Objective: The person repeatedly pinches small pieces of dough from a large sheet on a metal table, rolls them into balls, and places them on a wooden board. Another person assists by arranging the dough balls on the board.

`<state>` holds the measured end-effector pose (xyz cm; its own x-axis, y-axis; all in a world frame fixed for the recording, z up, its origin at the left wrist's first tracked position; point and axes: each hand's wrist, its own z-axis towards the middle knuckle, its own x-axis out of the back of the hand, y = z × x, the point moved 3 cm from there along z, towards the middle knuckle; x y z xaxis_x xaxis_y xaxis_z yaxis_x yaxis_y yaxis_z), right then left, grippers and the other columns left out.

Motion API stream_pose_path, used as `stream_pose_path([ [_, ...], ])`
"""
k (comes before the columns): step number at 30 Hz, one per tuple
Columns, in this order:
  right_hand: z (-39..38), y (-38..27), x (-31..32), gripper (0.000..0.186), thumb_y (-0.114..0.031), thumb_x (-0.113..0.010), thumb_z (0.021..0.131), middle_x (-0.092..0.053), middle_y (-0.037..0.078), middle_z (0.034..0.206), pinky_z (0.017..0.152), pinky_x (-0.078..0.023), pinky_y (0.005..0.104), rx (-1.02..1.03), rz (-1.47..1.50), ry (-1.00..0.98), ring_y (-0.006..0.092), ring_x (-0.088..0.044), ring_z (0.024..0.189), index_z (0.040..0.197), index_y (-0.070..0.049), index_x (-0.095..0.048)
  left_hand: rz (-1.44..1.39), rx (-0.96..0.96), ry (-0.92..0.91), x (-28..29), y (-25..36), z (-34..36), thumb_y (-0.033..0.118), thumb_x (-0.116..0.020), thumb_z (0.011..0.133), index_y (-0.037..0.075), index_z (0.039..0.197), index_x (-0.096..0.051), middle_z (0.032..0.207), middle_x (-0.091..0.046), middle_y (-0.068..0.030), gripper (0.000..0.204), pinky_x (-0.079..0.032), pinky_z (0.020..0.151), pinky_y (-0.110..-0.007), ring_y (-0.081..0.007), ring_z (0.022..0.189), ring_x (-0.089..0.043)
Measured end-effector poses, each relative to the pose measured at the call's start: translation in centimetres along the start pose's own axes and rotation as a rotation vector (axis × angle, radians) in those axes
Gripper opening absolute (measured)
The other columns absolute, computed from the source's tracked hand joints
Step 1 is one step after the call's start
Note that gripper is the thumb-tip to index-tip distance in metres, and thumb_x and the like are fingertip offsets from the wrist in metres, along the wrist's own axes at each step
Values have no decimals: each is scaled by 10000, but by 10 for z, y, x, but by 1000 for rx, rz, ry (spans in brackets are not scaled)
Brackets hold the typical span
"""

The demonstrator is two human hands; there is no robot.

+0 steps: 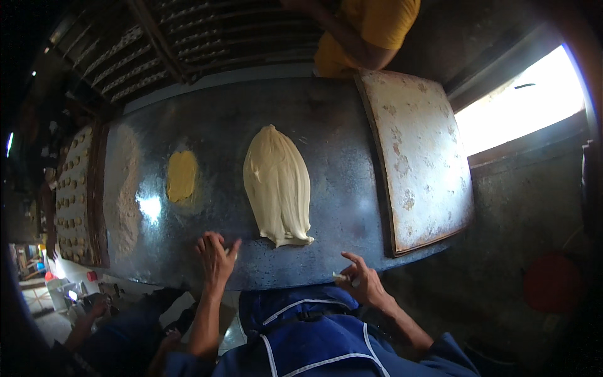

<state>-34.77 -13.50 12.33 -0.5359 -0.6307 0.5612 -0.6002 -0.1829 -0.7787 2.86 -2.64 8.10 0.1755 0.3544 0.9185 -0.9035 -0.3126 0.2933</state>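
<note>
A long, smooth mound of pale dough (276,182) lies on the dark worktop (339,163), folded lengthwise, with a ragged near end. My left hand (215,259) hovers over the near edge, left of the dough and apart from it. Its fingers are bent and its thumb stands away from them; a small pale bit shows by the palm. Close to my apron, right of the dough's near end, my right hand (367,284) pinches a small pale scrap of dough (340,277), its index finger stretched out.
A yellow slab (182,176) of soft fat-like stuff and a strip of flour (127,195) lie left. Beyond them stands a tray (94,245) of small round pieces. Stacked worn boards (421,157) cover the right end. A person in yellow (370,34) stands across; another person (119,333) is lower left.
</note>
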Motion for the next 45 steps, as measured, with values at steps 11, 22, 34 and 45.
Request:
stream_pose_path([
  [11,55,54,-65,426,-340,-678,911,-525,209,1019,849,-388,501,210,-492,-30,388,-512,1015,1069,34,-549,-443,-129,97,-31,30,-34,55,-651,964,16,984,-420,953,-489,-159,235,-431,805,-479,-374,874,-515],
  [22,53,115,-69,360,-218,-742,839,-501,201,883,751,-402,482,393,-274,102,376,-506,852,985,15,-510,-451,-84,-42,-46,30,-42,88,-678,954,-6,1051,-474,969,-491,-157,245,-425,818,-496,-336,886,-523],
  [34,86,71,-4,307,-275,-691,899,-543,182,947,829,-424,470,210,-483,63,357,-545,925,976,-20,-537,-373,-16,6,-43,13,-15,-5,-642,927,4,995,-425,940,-473,-173,227,-428,785,-463,-342,865,-513],
  [45,104,59,-9,218,-200,-651,884,-506,165,899,807,-419,451,214,-487,251,341,-509,882,960,-21,-554,-320,75,56,-45,-2,7,-4,-597,958,8,982,-408,895,-444,-164,191,-434,792,-475,-351,823,-507],
])
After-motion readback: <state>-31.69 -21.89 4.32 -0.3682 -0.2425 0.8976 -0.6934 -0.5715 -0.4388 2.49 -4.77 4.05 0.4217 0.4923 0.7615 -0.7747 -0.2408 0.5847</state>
